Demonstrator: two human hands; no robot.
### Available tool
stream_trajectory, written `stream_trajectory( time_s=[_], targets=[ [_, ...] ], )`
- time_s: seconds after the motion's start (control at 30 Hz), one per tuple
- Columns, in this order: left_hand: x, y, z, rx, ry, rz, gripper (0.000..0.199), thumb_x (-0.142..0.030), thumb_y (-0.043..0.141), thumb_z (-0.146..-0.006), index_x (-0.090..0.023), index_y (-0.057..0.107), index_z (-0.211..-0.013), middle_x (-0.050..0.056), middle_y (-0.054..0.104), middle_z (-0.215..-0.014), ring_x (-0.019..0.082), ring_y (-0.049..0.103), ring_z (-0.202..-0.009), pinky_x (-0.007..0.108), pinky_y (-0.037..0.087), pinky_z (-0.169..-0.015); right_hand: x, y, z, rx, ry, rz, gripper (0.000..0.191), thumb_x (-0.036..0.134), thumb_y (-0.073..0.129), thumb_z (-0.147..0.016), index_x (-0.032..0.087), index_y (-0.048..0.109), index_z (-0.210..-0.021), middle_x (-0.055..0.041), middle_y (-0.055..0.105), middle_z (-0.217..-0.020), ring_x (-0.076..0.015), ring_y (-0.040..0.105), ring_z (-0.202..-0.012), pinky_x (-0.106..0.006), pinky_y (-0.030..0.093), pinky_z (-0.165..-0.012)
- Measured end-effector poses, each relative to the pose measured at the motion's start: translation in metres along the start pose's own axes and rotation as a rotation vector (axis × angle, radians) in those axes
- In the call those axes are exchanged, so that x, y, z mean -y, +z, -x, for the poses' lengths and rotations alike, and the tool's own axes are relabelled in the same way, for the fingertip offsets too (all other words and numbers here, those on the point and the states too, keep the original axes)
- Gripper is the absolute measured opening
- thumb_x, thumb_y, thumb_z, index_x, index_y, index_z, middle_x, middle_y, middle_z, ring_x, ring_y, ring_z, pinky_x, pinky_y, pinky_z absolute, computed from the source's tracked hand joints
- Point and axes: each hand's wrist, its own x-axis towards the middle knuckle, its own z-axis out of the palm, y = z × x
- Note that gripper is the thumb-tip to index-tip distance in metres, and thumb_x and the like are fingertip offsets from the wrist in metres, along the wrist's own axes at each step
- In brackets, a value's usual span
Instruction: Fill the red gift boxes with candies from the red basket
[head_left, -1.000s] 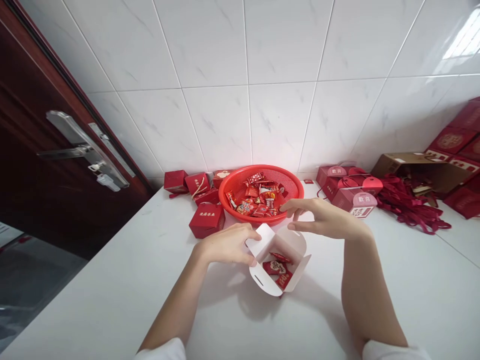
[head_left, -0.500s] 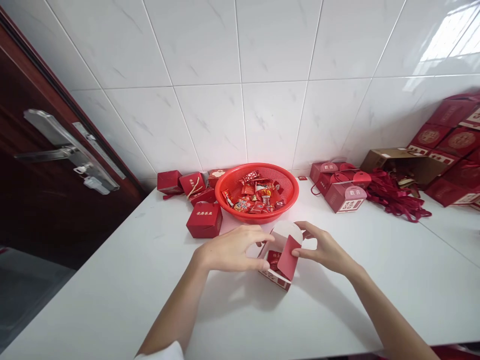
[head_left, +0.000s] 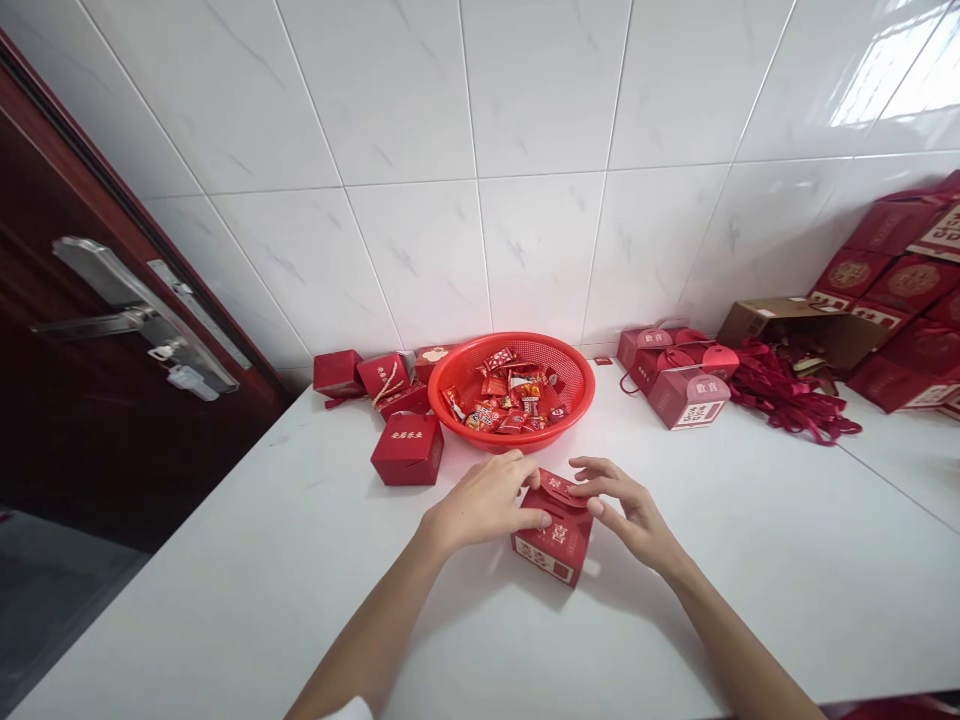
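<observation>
A red candy box (head_left: 553, 545) with white lettering and a pale printed panel sits on the white table, its top flaps folded over. My left hand (head_left: 487, 505) grips its left side, thumb lying on the top and fingers around the back edge. Over the right side, my right hand (head_left: 626, 505) has its fingers apart, the tips touching or just above the rounded flap at the back. Behind the box stands a red plastic basket (head_left: 574, 410) holding several wrapped candies (head_left: 514, 395).
Several closed red boxes (head_left: 407, 448) lie left of the basket. To the right are handled boxes (head_left: 686, 395), a heap of dark red ribbons (head_left: 787, 390), an open cardboard carton (head_left: 757, 320) and stacked red boxes (head_left: 900, 290). A tiled wall (head_left: 540, 240) borders the table's back.
The box's raised flaps have been folded down, covering the red contents that showed inside. My left thumb has moved onto its top, and my right hand has let go of the side flap.
</observation>
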Motion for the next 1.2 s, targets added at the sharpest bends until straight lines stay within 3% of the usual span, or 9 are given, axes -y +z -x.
stream_trajectory(
  time_s=[0.1,0.3,0.47,0.63,0.77,0.87,1.03,1.1,1.2],
  targets=[
    [0.003,0.005,-0.005,0.003,-0.035,0.065,0.03,-0.039,0.072,-0.074,-0.022,0.053,-0.092,0.003,0.058,-0.102,0.024,0.058,-0.095,0.032,0.045,-0.077,0.003,0.001,0.0,0.031,0.019,0.021,0.033,0.049,0.053,-0.095,0.026,0.078,-0.096,-0.0125,0.064,-0.128,-0.0302,0.059,-0.123,-0.046,0.051,-0.099],
    [0.013,0.007,-0.014,0.095,0.075,0.225,0.026,-0.042,0.069,-0.081,-0.024,0.063,-0.099,0.006,0.052,-0.13,0.027,0.055,-0.116,0.036,0.045,-0.094,0.006,0.0,-0.001,0.011,-0.025,0.084,0.029,0.047,0.057,-0.093,0.025,0.073,-0.103,-0.013,0.066,-0.124,-0.0305,0.057,-0.125,-0.046,0.05,-0.101],
    [0.013,0.022,-0.021,0.006,0.011,0.225,0.038,-0.055,0.068,-0.08,-0.024,0.062,-0.1,0.005,0.06,-0.108,0.026,0.058,-0.105,0.036,0.047,-0.088,0.012,0.005,0.009,-0.108,0.006,0.301,0.036,0.05,0.059,-0.091,0.028,0.065,-0.119,-0.0136,0.057,-0.136,-0.0309,0.057,-0.127,-0.048,0.05,-0.102],
    [-0.001,0.042,-0.024,-0.156,-0.116,0.172,0.035,-0.055,0.062,-0.085,-0.024,0.058,-0.102,0.005,0.057,-0.107,0.025,0.057,-0.102,0.039,0.046,-0.092,0.016,0.025,0.028,-0.211,0.034,0.587,0.057,0.055,0.066,-0.084,0.03,0.055,-0.134,-0.0144,0.042,-0.152,-0.0381,0.043,-0.139,-0.056,0.047,-0.105],
    [-0.011,0.052,-0.023,-0.215,-0.044,0.152,0.032,-0.052,0.054,-0.091,-0.023,0.061,-0.104,0.007,0.057,-0.105,0.025,0.056,-0.1,0.04,0.047,-0.093,0.01,0.042,0.036,-0.256,0.041,0.719,0.055,0.049,0.06,-0.087,0.027,0.052,-0.137,-0.0166,0.042,-0.152,-0.0423,0.04,-0.14,-0.062,0.046,-0.103],
    [-0.015,0.057,-0.02,-0.175,0.058,0.161,0.038,-0.052,0.047,-0.096,-0.024,0.063,-0.116,0.008,0.059,-0.107,0.026,0.055,-0.108,0.042,0.045,-0.098,0.005,0.044,0.035,-0.316,0.078,0.774,0.045,0.036,0.054,-0.089,0.028,0.055,-0.132,-0.015,0.048,-0.147,-0.0405,0.044,-0.138,-0.063,0.046,-0.101],
    [-0.015,0.059,-0.016,-0.002,0.207,0.258,0.056,-0.058,0.045,-0.097,-0.03,0.047,-0.146,0.011,0.052,-0.138,0.028,0.046,-0.132,0.045,0.037,-0.112,-0.002,0.009,0.034,-0.379,0.096,0.743,0.035,0.043,0.058,-0.085,0.029,0.064,-0.116,-0.0128,0.061,-0.131,-0.036,0.057,-0.123,-0.055,0.051,-0.094],
    [-0.013,0.058,-0.014,0.046,0.23,0.285,0.061,-0.062,0.044,-0.096,-0.028,0.045,-0.148,0.012,0.043,-0.151,0.029,0.035,-0.143,0.046,0.032,-0.116,-0.003,-0.023,0.035,-0.435,0.099,0.717,0.035,0.047,0.06,-0.083,0.027,0.066,-0.111,-0.0132,0.065,-0.124,-0.0353,0.061,-0.116,-0.053,0.05,-0.094],
    [-0.01,0.055,-0.014,0.067,0.212,0.291,0.064,-0.064,0.045,-0.095,-0.025,0.048,-0.146,0.012,0.035,-0.157,0.031,0.03,-0.147,0.046,0.033,-0.116,-0.006,-0.088,0.036,-0.677,0.218,0.76,0.034,0.047,0.059,-0.08,0.024,0.067,-0.104,-0.0123,0.07,-0.112,-0.0338,0.064,-0.101,-0.052,0.048,-0.093]
  ],
)
